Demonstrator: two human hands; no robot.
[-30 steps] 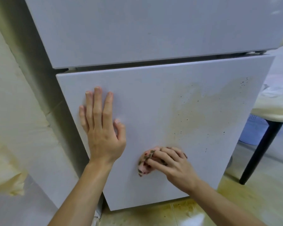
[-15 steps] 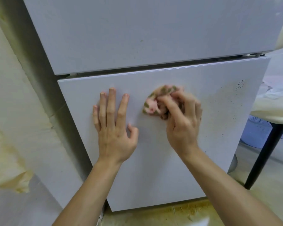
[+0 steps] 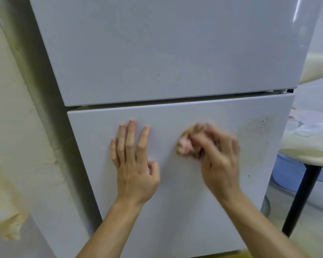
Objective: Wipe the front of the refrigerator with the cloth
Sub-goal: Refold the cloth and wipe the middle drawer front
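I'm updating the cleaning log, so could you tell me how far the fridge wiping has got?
Lower door: left and middle look clean. The right hand rubs the balled cloth near its top, blurred; the left hand lies flat. Left: dark specks at right, faint marks on the upper door.

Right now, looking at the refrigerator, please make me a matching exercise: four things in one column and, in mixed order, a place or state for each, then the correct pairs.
Things:
1. left hand
2. right hand
3. cloth
4. dark specks

Places or states:
A. pink, patterned, bunched up against the lower door
B. scattered near the lower door's right edge
C. flat on the lower door, fingers spread
D. blurred, closed on the cloth

Pairs: 1-C, 2-D, 3-A, 4-B
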